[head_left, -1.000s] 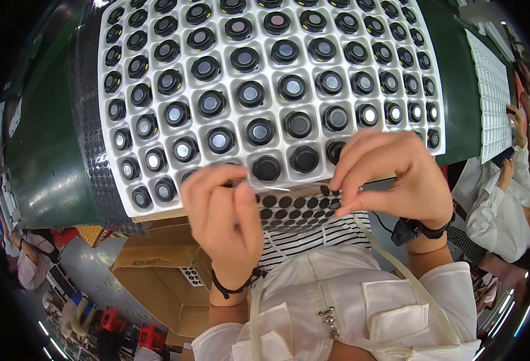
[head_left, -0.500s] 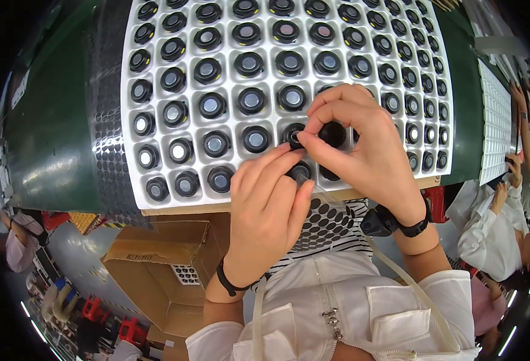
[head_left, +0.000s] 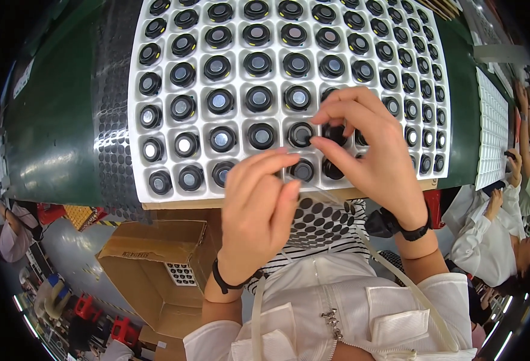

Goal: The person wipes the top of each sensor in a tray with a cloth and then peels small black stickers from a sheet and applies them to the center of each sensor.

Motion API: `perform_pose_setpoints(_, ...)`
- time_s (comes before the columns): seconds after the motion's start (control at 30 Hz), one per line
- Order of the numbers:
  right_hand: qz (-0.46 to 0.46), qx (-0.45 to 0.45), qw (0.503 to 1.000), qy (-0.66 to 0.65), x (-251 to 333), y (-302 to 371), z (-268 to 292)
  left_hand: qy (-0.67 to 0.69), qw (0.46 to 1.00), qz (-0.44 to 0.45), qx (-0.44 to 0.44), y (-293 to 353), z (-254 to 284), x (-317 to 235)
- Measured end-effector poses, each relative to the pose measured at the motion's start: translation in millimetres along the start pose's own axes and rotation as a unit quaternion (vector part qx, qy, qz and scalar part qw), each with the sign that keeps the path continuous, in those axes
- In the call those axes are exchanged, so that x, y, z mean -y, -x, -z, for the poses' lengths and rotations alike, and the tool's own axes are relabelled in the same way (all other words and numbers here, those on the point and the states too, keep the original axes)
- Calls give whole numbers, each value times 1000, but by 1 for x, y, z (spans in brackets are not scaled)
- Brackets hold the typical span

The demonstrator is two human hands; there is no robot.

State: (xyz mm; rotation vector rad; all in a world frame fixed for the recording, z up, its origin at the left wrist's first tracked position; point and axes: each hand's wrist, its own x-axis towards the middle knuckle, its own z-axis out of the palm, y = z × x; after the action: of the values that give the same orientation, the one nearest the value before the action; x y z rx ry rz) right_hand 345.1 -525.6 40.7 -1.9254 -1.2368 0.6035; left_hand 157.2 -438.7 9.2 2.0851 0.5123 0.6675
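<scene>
A white moulded tray (head_left: 134, 120) holds rows of black round parts with shiny grey centres, one per pocket. My left hand (head_left: 256, 204) is over the tray's near edge, its fingers bent around the end of a clear sheet with black round dots (head_left: 322, 224), which hangs down in front of my lap. My right hand (head_left: 373, 150) is just right of it, thumb and forefinger curved and apart. The thumb tip is at the right rim of one black part (head_left: 301, 133); a small dark spot there is too small to make out. My right palm and fingers partly hide neighbouring parts.
Another clear sheet with black dots (head_left: 113, 144) lies along the tray's left side on the green table (head_left: 54, 132). An open cardboard box (head_left: 150, 249) stands below at left. On the right are another white tray (head_left: 492, 126) and people in light clothes (head_left: 487, 234).
My right thumb and forefinger have parted and drawn slightly right of the black part. My left hand has moved a little left and down. The view has shifted slightly.
</scene>
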Motion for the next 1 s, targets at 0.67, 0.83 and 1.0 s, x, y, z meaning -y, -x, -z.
perform_pose_setpoints(0.67,-34,180,981,-62,6,37,37,-89,985,-28,-147,24,0,-10)
perform_pose_setpoints(0.83,-23,197,973,-115,13,30,36,-74,978,121,-154,28,4,-9)
perform_pose_setpoints(1.0,68,202,966,-147,8,14,33,-93,976,131,-144,31,17,-3)
